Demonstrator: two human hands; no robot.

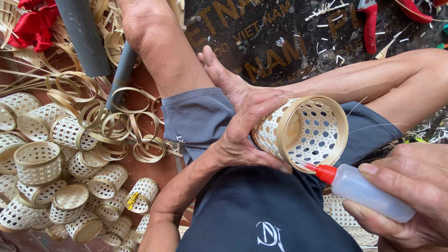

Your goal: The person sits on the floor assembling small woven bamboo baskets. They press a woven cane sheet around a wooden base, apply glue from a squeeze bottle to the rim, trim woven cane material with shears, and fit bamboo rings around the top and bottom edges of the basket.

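Note:
My left hand (245,133) grips a small woven bamboo basket (317,128) on its side, the open mouth facing me, held over my lap. My right hand (410,196) at the lower right holds a translucent squeeze bottle (368,191) with a red nozzle (322,171). The nozzle tip touches the lower edge of the basket's bamboo rim (285,135). I sit cross-legged in dark blue shorts, a bare foot showing behind the basket.
A heap of several finished woven baskets (42,163) lies at the left, with loose bamboo strip rings (121,126) and two grey tubes (84,35). Red cloth (32,23) sits top left. Red-handled cutters (371,23) rest on a dark mat with scraps.

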